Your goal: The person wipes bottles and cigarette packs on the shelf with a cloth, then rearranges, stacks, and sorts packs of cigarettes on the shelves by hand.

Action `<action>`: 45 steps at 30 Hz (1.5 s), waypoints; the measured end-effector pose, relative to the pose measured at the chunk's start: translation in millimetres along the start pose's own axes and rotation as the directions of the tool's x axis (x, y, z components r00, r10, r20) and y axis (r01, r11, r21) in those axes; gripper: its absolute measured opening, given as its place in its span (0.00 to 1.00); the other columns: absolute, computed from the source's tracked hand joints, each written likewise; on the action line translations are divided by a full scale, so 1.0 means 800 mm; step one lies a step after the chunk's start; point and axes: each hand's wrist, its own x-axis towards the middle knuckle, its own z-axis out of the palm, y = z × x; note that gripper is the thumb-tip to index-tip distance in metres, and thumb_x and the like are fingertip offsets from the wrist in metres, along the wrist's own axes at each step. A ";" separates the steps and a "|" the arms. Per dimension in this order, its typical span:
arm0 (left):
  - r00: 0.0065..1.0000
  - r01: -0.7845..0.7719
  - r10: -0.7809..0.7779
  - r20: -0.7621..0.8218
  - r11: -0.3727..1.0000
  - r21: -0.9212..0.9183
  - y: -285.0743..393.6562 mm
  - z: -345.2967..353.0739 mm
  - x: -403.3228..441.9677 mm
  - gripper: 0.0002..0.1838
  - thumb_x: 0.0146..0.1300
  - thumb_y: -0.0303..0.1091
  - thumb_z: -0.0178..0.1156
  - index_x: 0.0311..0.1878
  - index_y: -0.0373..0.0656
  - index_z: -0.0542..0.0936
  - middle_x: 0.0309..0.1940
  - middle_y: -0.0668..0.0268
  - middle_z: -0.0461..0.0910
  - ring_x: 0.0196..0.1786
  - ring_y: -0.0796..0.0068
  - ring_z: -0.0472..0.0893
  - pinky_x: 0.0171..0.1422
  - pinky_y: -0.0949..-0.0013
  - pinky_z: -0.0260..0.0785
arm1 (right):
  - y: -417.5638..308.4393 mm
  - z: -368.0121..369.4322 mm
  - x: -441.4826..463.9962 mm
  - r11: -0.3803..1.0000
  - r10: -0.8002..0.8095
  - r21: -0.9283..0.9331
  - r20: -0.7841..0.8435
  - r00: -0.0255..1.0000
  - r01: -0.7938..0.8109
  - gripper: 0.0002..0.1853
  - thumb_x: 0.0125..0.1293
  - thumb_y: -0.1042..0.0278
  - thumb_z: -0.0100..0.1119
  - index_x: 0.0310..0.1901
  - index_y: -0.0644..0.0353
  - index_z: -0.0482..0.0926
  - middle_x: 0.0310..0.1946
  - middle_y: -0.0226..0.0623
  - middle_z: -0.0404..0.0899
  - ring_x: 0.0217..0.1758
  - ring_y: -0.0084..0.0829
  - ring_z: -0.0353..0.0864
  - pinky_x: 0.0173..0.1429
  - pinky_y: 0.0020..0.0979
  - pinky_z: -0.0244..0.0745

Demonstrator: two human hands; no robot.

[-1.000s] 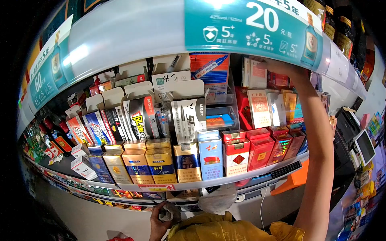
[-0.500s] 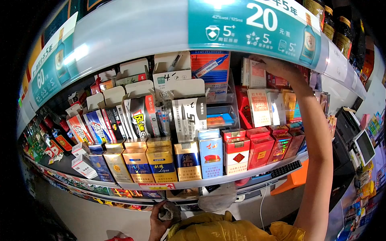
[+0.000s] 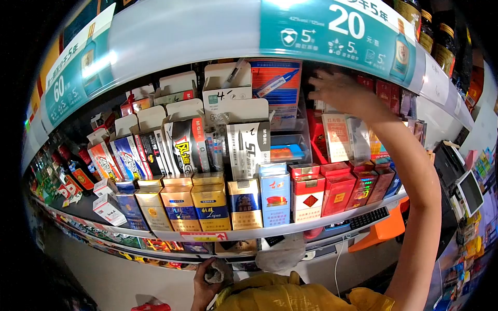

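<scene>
My right hand (image 3: 340,92) reaches under the upper shelf, its fingers spread and slightly blurred, with nothing visible in them. It is over the back row of packs on the right and hides some of them. Below it stand a cream and red cigarette pack (image 3: 337,137) and a whitish pack (image 3: 358,139). Low in the view, my left hand (image 3: 203,286) is closed around a crumpled grey cloth (image 3: 220,271), close to the yellow clothing (image 3: 270,293).
A front row of cigarette packs, including a light blue pack (image 3: 275,199) and a red pack (image 3: 337,193), lines the shelf edge (image 3: 249,234). Pen boxes (image 3: 248,150) stand behind. The upper shelf's price sign (image 3: 332,31) overhangs my right arm. An orange stool-like object (image 3: 381,230) sits lower right.
My right hand has come down and left from the back packs, and its fingers are now spread apart. The view has shifted slightly. My left hand keeps the cloth in nearly the same place.
</scene>
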 end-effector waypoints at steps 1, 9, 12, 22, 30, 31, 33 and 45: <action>1.000 0.010 -0.010 -0.007 1.000 -0.006 0.002 0.000 -0.001 0.33 0.44 0.23 0.68 0.58 0.41 0.71 0.47 0.58 0.72 0.53 0.62 0.74 0.58 0.62 0.67 | -0.001 -0.002 0.004 0.999 -0.029 -0.036 0.081 0.996 0.032 0.16 0.58 0.65 0.55 0.49 0.47 0.79 0.61 0.36 0.67 0.67 0.42 0.60 0.67 0.45 0.57; 1.000 -0.003 0.004 -0.025 0.999 0.047 0.005 -0.002 -0.007 0.33 0.45 0.23 0.68 0.58 0.40 0.71 0.48 0.58 0.72 0.52 0.63 0.74 0.57 0.64 0.67 | -0.003 0.001 0.015 0.990 -0.097 -0.077 0.256 0.962 0.120 0.13 0.56 0.64 0.55 0.44 0.47 0.81 0.55 0.33 0.71 0.67 0.39 0.58 0.69 0.44 0.49; 0.999 0.017 -0.016 -0.033 0.999 0.050 0.009 0.000 -0.005 0.33 0.44 0.23 0.68 0.58 0.40 0.71 0.48 0.58 0.72 0.52 0.63 0.74 0.57 0.64 0.68 | -0.001 -0.002 0.021 0.988 -0.092 -0.084 0.360 0.928 0.131 0.12 0.55 0.65 0.56 0.42 0.49 0.82 0.52 0.32 0.73 0.65 0.37 0.61 0.69 0.44 0.50; 0.999 0.045 -0.045 -0.018 0.999 -0.014 0.004 -0.002 -0.004 0.34 0.42 0.20 0.67 0.58 0.41 0.72 0.48 0.60 0.72 0.52 0.64 0.74 0.58 0.64 0.67 | -0.002 -0.007 0.008 0.998 -0.049 -0.027 0.288 0.957 0.059 0.13 0.55 0.69 0.56 0.44 0.51 0.81 0.51 0.33 0.74 0.65 0.36 0.60 0.69 0.44 0.49; 0.996 0.083 -0.083 -0.031 0.997 0.010 0.011 -0.003 -0.008 0.36 0.41 0.17 0.66 0.59 0.41 0.71 0.48 0.60 0.72 0.52 0.64 0.74 0.58 0.65 0.67 | 0.019 -0.014 -0.008 0.990 0.010 0.142 -0.078 0.997 0.001 0.18 0.58 0.73 0.55 0.50 0.49 0.78 0.57 0.36 0.72 0.63 0.35 0.66 0.68 0.38 0.59; 0.996 0.078 -0.077 -0.033 0.997 0.008 0.011 -0.003 -0.008 0.36 0.41 0.17 0.66 0.59 0.41 0.71 0.48 0.60 0.72 0.52 0.64 0.74 0.58 0.65 0.67 | 0.017 -0.027 -0.015 0.995 0.069 0.081 -0.135 0.988 -0.058 0.18 0.58 0.74 0.55 0.51 0.48 0.78 0.57 0.37 0.72 0.62 0.36 0.68 0.67 0.37 0.61; 0.997 0.067 -0.067 -0.037 0.998 0.002 0.014 -0.004 -0.008 0.35 0.41 0.17 0.66 0.59 0.41 0.71 0.48 0.60 0.72 0.52 0.65 0.74 0.58 0.65 0.67 | 0.013 -0.050 -0.035 0.982 0.171 -0.031 -0.257 0.951 -0.185 0.18 0.59 0.74 0.55 0.51 0.47 0.78 0.57 0.38 0.71 0.60 0.37 0.70 0.65 0.36 0.64; 0.999 -0.007 0.009 0.036 0.999 -0.041 -0.005 0.006 0.002 0.34 0.44 0.20 0.68 0.59 0.41 0.71 0.49 0.59 0.72 0.53 0.64 0.74 0.58 0.64 0.67 | 0.032 -0.008 -0.105 0.952 0.303 0.135 -0.271 0.914 -0.275 0.22 0.56 0.78 0.49 0.53 0.49 0.75 0.52 0.41 0.75 0.56 0.42 0.73 0.63 0.42 0.65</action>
